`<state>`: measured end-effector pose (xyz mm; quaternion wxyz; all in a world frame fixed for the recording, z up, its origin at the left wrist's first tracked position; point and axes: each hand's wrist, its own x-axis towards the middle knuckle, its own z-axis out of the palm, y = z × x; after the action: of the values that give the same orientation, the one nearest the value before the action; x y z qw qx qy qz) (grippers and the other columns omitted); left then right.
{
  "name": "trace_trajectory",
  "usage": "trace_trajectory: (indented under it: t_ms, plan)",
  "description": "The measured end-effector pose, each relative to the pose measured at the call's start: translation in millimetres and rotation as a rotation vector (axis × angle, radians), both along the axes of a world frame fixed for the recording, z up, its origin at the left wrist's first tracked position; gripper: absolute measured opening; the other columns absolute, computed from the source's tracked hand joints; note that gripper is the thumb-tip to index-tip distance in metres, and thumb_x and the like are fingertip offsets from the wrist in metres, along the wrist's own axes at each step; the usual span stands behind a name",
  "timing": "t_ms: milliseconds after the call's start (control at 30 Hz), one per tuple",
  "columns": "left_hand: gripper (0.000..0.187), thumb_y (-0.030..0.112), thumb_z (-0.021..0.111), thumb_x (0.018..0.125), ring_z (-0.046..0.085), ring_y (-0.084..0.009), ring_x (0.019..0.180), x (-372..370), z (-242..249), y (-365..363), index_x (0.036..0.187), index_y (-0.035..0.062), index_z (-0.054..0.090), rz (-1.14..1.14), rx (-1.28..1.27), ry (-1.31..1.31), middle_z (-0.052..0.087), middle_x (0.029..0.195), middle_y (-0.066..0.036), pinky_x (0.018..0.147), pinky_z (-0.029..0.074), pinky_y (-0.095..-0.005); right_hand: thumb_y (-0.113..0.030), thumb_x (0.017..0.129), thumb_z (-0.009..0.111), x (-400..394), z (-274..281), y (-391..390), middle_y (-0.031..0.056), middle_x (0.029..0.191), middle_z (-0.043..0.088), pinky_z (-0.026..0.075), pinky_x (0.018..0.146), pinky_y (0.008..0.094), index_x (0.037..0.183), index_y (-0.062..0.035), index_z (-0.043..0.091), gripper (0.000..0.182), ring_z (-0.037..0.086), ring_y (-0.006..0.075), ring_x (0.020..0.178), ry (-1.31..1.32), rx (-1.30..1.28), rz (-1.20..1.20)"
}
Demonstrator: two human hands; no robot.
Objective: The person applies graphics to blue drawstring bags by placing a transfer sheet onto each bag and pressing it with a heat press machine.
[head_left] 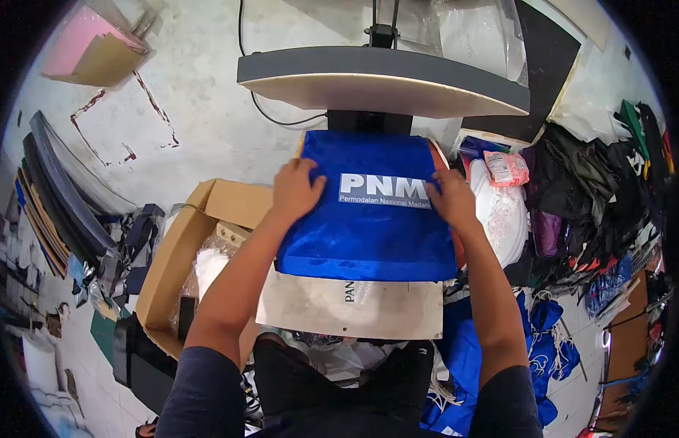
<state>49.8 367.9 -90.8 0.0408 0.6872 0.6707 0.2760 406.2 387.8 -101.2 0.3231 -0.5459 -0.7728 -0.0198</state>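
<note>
A shiny blue fabric piece point(369, 244), which looks like a flat bag, is spread over the lower plate of a heat press. It carries a white and silver "PNM Permodalan Nasional Madani" print point(385, 190). My left hand point(299, 188) rests on the fabric's left edge, its fingers spread and slightly bent. My right hand point(453, 197) lies at the right edge, with fingertips touching the fabric beside the print's end. The upper plate of the heat press point(383, 82) is raised behind the fabric. A pale board point(303, 303) sticks out under the fabric's near edge.
An open cardboard box point(164, 270) with plastic-wrapped contents stands at left. Blue drawstring bags point(547, 358) lie low on the right. Beyond my right hand are a stack of white pieces point(498, 219), a pink packet point(506, 168) and piled dark garments point(580, 175).
</note>
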Motion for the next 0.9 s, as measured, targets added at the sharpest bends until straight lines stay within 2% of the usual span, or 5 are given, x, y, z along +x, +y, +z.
trace_trajectory:
  t_ms: [33,100,267,700,900]
  plan:
    - [0.057,0.044,0.066,0.087,0.050,-0.0419,0.127,4.3,-0.8,-7.8,0.129,0.0068,0.055,-0.209,-0.021,-0.004,0.055,0.134,-0.023,0.104,0.042,-0.0505,-0.028,0.085,0.072,-3.9,-2.5,-5.0,0.0180,0.108,0.068,0.052,0.086,0.0426,0.115,-0.0047,0.062,0.039,0.065,0.0364,0.101,-0.001,0.002,0.002]
    - [0.062,0.049,0.060,0.090,0.042,-0.0422,0.134,18.4,-7.8,-30.8,0.136,0.0086,0.051,-0.202,-0.048,0.127,0.047,0.142,-0.025,0.110,0.033,-0.0502,-0.036,0.090,0.065,-20.2,-4.6,-20.1,0.0173,0.122,0.064,0.048,0.097,0.0439,0.124,-0.0069,0.061,0.045,0.060,0.0375,0.113,-0.088,-0.194,0.263]
    - [0.086,0.072,0.035,0.092,0.010,-0.0413,0.150,26.0,-17.3,-49.3,0.155,0.0139,0.027,-0.168,-0.295,0.304,0.015,0.161,-0.023,0.121,0.005,-0.0491,-0.053,0.095,0.052,-50.2,-21.6,-32.5,0.0186,0.145,0.046,0.029,0.113,0.0526,0.137,-0.0094,0.054,0.060,0.040,0.0385,0.137,-0.203,-0.217,0.125]
    - [0.088,0.075,0.038,0.090,0.013,-0.0393,0.150,24.9,-5.9,-47.5,0.155,0.0160,0.030,-0.159,-0.342,0.258,0.018,0.161,-0.023,0.122,0.007,-0.0451,-0.062,0.096,0.041,-59.3,-22.3,-26.2,0.0202,0.157,0.030,0.013,0.120,0.0529,0.148,-0.0179,0.043,0.068,0.022,0.0387,0.147,-0.243,-0.330,0.061]
    - [0.083,0.073,0.038,0.091,0.015,-0.0397,0.149,22.1,-13.4,-48.1,0.152,0.0175,0.036,-0.150,-0.286,0.258,0.022,0.160,-0.022,0.122,0.009,-0.0451,-0.059,0.096,0.045,-45.7,-19.3,-37.1,0.0206,0.150,0.041,0.018,0.118,0.0549,0.143,-0.0120,0.047,0.067,0.033,0.0387,0.142,-0.173,-0.236,-0.010]
